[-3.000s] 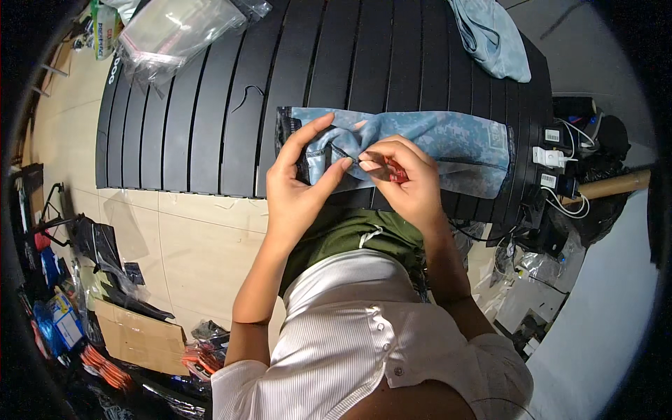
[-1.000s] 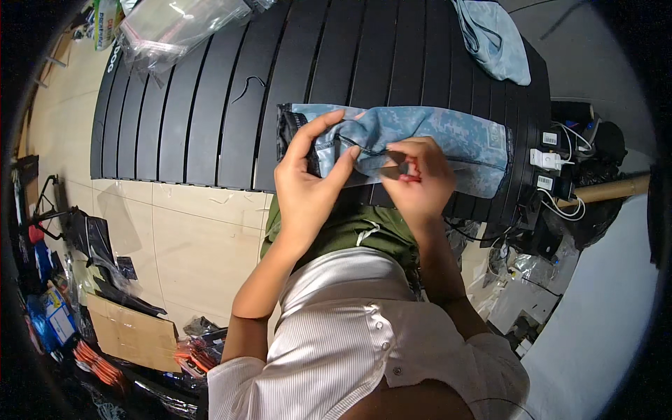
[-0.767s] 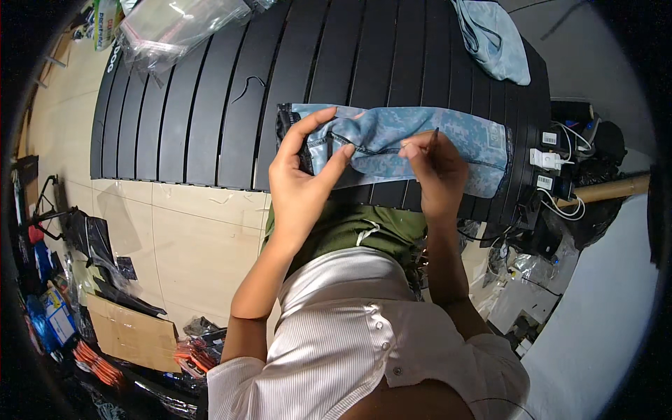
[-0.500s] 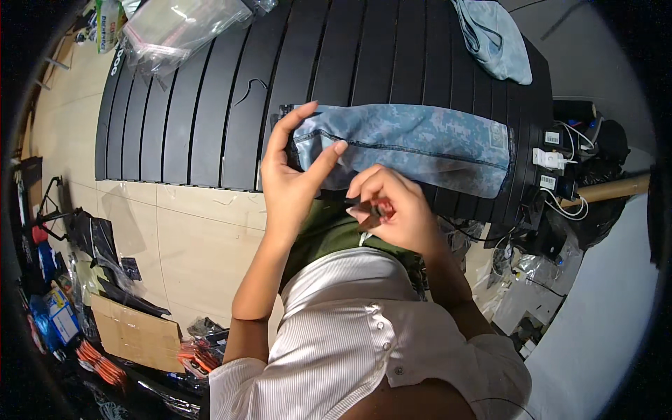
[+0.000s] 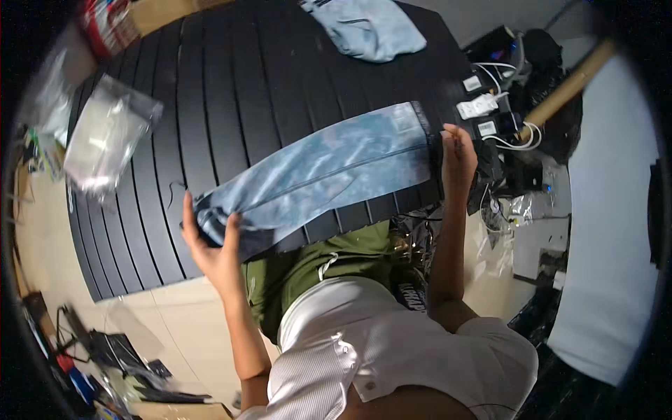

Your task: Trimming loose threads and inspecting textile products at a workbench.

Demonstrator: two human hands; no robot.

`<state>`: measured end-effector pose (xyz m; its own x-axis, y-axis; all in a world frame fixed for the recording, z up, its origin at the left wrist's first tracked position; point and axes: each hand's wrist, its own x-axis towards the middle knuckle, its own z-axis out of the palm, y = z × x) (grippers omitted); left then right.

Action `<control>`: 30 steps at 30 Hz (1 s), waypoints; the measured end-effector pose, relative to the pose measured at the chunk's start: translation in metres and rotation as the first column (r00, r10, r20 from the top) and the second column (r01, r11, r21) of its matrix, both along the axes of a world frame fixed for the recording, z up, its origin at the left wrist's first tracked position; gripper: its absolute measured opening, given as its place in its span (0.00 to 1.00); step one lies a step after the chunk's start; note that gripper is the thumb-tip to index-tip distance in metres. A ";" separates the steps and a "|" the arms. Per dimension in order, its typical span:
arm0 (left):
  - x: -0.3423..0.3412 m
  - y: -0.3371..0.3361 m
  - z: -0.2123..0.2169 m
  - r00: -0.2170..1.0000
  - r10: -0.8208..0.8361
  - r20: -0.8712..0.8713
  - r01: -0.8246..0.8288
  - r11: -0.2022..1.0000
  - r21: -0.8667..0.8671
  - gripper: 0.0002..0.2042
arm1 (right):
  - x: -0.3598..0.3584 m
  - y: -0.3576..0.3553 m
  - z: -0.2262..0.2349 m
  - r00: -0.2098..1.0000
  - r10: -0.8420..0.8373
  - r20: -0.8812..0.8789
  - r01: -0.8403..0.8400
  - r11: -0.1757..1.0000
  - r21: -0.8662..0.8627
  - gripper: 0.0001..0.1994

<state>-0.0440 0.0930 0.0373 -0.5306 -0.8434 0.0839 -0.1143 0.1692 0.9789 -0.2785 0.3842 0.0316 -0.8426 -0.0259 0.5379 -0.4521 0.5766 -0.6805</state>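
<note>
A long piece of light blue washed denim [image 5: 329, 171] lies stretched across the near edge of a black slatted table [image 5: 231, 77]. My left hand [image 5: 213, 245] grips its left end, thumb over the folded cloth. At the denim's right end, my right hand [image 5: 456, 159] rests with fingers extended by the hemmed edge; whether it pinches the cloth is unclear.
A second folded piece of blue denim [image 5: 374, 28] lies at the table's far side. Clear plastic bags [image 5: 105, 136] sit at the left. Cables and white plugs [image 5: 483, 105] crowd the right edge beside a wooden handle [image 5: 567, 84]. Clutter covers the floor at lower left.
My hands, close together over the denim's left part, have spread apart to its two ends. The cloth now lies stretched out diagonally, and my view has shifted.
</note>
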 end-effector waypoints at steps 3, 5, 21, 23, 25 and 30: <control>0.007 -0.009 -0.003 1.000 -0.003 -0.017 0.003 1.000 0.015 0.32 | -0.006 0.017 -0.005 0.974 0.051 0.222 -0.102 0.970 0.222 0.12; 0.013 -0.016 -0.002 1.000 -0.001 -0.029 0.002 1.000 0.027 0.31 | 0.003 0.012 0.002 0.902 0.034 0.431 -0.118 0.979 0.169 0.11; -0.069 0.044 0.054 0.697 -0.716 -0.032 0.698 0.689 -0.196 0.19 | 0.046 -0.079 0.079 0.121 0.840 0.529 -0.578 0.493 -0.651 0.04; -0.089 0.045 0.063 0.537 -0.842 -0.044 0.829 0.536 -0.159 0.20 | 0.049 -0.082 0.090 0.043 0.883 0.466 -0.600 0.396 -0.695 0.08; -0.103 0.041 0.075 0.415 -0.909 0.043 0.909 0.412 -0.065 0.18 | 0.043 -0.072 0.099 0.068 0.873 0.484 -0.627 0.415 -0.659 0.10; -0.138 0.031 0.126 0.370 -0.921 0.124 0.917 0.339 -0.211 0.07 | 0.022 -0.021 0.105 0.088 0.679 0.729 -0.693 0.567 -0.444 0.22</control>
